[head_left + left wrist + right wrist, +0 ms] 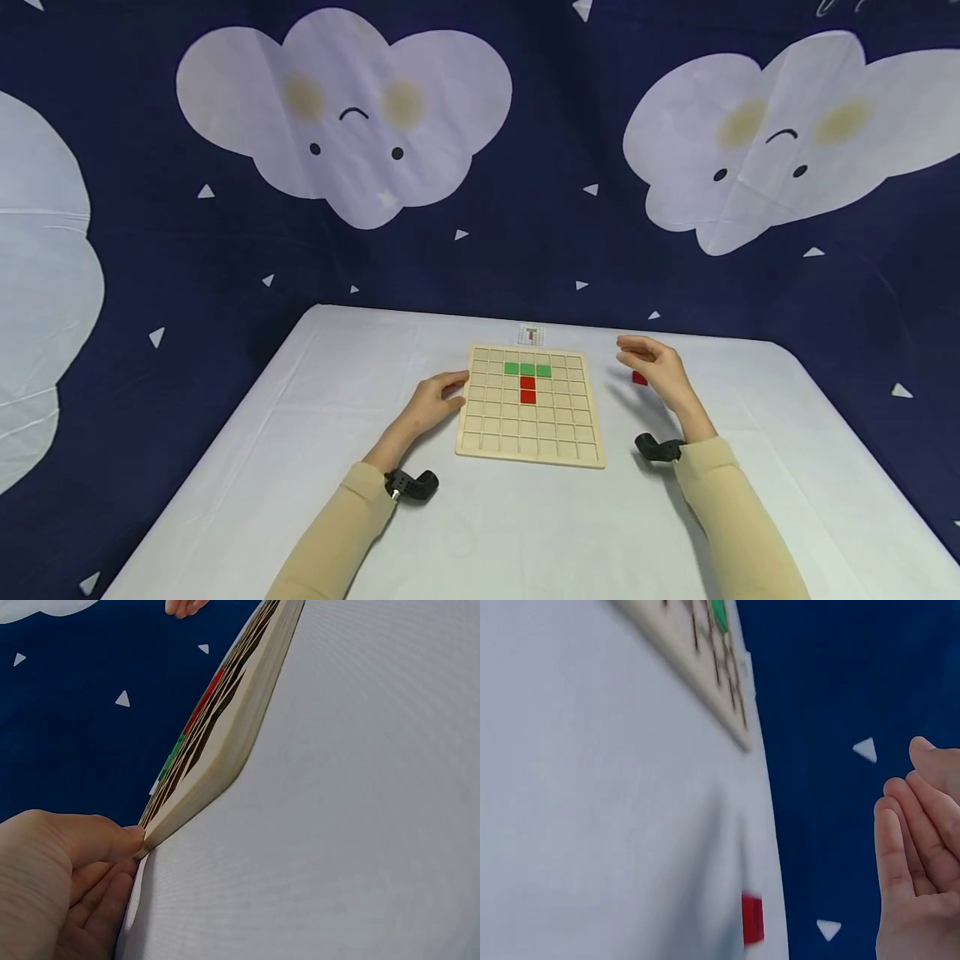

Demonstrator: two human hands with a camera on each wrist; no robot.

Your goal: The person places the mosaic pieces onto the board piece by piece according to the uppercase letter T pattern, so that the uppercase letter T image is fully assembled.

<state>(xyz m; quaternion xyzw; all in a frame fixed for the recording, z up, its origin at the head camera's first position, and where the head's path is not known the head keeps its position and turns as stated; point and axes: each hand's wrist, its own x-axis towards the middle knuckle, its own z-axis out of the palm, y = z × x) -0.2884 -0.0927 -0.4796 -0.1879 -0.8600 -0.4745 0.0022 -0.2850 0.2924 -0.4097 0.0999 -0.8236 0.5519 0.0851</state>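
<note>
A square wooden grid board (487, 446) lies on the white table. Three green tiles (527, 369) form a row near its far side, and two red tiles (528, 390) run down from the middle one. My left hand (431, 403) rests against the board's left edge, thumb and fingertips touching the side (199, 806). Raised over the table to the right of the board, my right hand (656, 367) has its fingers extended close together and nothing in them. A loose red tile (639, 378) lies on the table below that hand, partly hidden by it.
Just beyond the board's far edge lies a small card (531, 335) with a printed grid pattern. A dark blue cloth (555, 258) with clouds and triangles hangs behind the table (525, 533). Each wrist wears a black camera mount (660, 448).
</note>
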